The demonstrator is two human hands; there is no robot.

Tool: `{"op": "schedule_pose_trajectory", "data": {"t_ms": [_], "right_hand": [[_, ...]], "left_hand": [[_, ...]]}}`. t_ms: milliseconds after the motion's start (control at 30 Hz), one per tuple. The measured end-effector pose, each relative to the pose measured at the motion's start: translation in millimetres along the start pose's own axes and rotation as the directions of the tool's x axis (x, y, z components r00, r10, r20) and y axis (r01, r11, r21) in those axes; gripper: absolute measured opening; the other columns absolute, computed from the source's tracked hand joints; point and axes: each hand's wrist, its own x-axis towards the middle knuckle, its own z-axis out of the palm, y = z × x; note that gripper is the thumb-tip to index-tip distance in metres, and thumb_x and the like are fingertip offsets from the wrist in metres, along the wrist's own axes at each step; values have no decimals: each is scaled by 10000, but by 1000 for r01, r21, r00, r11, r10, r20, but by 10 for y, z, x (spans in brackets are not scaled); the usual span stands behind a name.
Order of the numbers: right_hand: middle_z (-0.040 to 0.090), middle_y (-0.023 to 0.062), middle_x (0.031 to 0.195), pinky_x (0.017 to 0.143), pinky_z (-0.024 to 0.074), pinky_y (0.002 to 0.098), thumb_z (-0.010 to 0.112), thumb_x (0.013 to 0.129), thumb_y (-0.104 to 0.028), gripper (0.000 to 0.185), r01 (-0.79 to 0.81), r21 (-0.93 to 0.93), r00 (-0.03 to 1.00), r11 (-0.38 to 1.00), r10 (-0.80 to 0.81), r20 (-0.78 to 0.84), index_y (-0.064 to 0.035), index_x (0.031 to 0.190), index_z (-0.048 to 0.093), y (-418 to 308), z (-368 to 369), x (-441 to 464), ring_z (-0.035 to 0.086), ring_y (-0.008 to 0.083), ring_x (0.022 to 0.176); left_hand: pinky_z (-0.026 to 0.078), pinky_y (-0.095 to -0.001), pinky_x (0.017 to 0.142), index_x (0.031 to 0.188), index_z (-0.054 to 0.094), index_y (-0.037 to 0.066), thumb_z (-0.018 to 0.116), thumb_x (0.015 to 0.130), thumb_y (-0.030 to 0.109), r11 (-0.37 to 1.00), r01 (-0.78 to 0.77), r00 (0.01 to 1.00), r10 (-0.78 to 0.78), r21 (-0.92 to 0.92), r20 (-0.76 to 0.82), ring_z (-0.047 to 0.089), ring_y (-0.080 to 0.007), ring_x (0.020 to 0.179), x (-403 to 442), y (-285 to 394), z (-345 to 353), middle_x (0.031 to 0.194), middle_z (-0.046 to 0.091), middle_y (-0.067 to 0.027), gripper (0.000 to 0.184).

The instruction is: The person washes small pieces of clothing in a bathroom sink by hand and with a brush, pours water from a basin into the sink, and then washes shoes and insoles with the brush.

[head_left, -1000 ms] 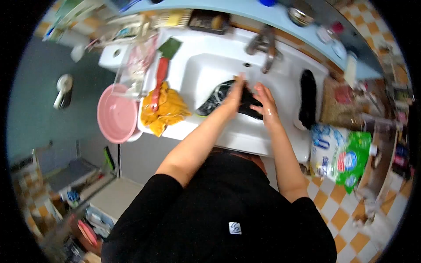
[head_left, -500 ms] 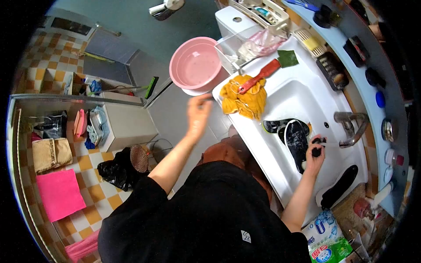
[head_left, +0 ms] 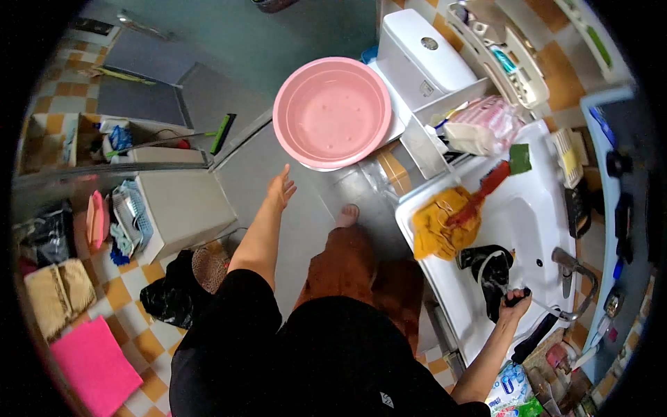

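My right hand (head_left: 515,306) is closed around a small black spray head (head_left: 518,297) over the sink (head_left: 511,229); a pale hose seems to join it to the metal tap (head_left: 582,281). Just beside it, a black shoe with a white rim (head_left: 493,278) lies in the bowl, overlapping another dark shoe piece (head_left: 472,257). A long black sole-shaped piece (head_left: 533,338) rests near the sink's right end. Over the floor, my left hand (head_left: 281,187) is empty with its fingers spread, nearest to a pink basin (head_left: 332,111) but apart from it.
A yellow cloth (head_left: 441,229) and a red brush (head_left: 484,191) lie on the sink's left rim. The basin stands on the toilet (head_left: 427,59). Glass panels, a white cabinet (head_left: 180,208) and a black bag (head_left: 170,292) are at left. Detergent packs (head_left: 511,386) stand by the sink.
My view has turned and shifted toward the basin and toilet. My left hand has opened its fingers wider, still off the basin. My right hand keeps hold of the spray head above the sink.
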Motion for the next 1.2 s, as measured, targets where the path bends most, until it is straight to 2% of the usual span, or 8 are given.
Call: {"op": "schedule_pose_trajectory", "data": {"t_ms": [67, 167, 400, 500, 600, 833, 933, 1200], "right_hand": [[420, -66, 556, 361, 262, 263, 568, 941, -452, 392, 100, -334, 950, 937, -190, -249, -223, 657, 426, 210, 175, 21, 381, 110, 439], [479, -44, 677, 335, 240, 222, 586, 977, -314, 181, -83, -316, 982, 945, 131, 135, -138, 1014, 600, 124, 322, -412, 432, 74, 502], [629, 51, 878, 557, 476, 251, 657, 965, -163, 131, 603, -678, 723, 420, -646, 242, -53, 1036, 645, 526, 1639, -1654, 563, 106, 638], [615, 29, 876, 632, 498, 273, 667, 969, -150, 124, 585, -600, 732, 546, -674, 100, -41, 1017, 632, 805, 2187, -2098, 578, 109, 731], [605, 140, 1070, 996, 428, 431, 754, 879, -143, 269, 710, -693, 417, -125, -718, 557, -12, 1066, 611, 1150, 2359, -2260, 570, 288, 1064], [600, 192, 1250, 1097, 318, 553, 594, 918, -134, 264, 734, -561, 210, -382, -658, 723, -4, 1147, 612, 1295, 2387, -2729, 491, 408, 1266], [624, 208, 1213, 946, 493, 465, 642, 871, -42, 246, 972, -235, 231, 30, -332, 915, -2, 1111, 603, 1769, 2752, -2849, 609, 336, 1126], [388, 285, 1495, 1149, 336, 487, 794, 772, -501, 1105, 186, -621, 856, 761, 184, 482, 53, 1529, 209, 3887, 4230, -1414, 412, 407, 1373]], "left_hand": [[448, -482, 1090, 1555, 244, 67, 787, 824, 475, 999, 9, 998, -12, 42, 65, 368, -361, 1414, 428, 176, 80, 1554, 343, -172, 997], [453, -450, 1065, 1498, 344, 73, 771, 820, 542, 994, 11, 986, -30, 112, 164, 439, -325, 1321, 830, 299, 263, 1495, 380, -129, 928], [514, -336, 857, 1235, 598, 130, 746, 861, 499, 978, 152, 980, -167, 142, 104, 557, -198, 1052, 1433, 138, 287, 1159, 593, -37, 545], [528, -313, 787, 1166, 618, 125, 722, 910, 413, 988, 153, 965, -144, -25, 218, 585, -176, 977, 1315, 177, 347, 1065, 623, -31, 398], [548, -286, 743, 1160, 623, 115, 714, 917, 359, 985, 174, 971, -174, 14, 167, 606, -158, 947, 1185, 223, 449, 1051, 642, -22, 356], [507, -242, 526, 1023, 642, 102, 633, 868, 121, 989, 147, 962, -145, 5, 233, 637, -141, 720, 1361, 169, 454, 882, 669, 1, 157], [560, -251, 614, 1010, 637, 76, 631, 857, 110, 993, 121, 959, -112, -16, 259, 671, -159, 792, 1296, 194, 361, 913, 681, -23, 158], [585, -293, 809, 1138, 599, 11, 606, 846, 82, 994, 107, 969, -100, -19, 226, 680, -192, 931, 840, 378, -29, 1068, 677, -69, 301]]}}
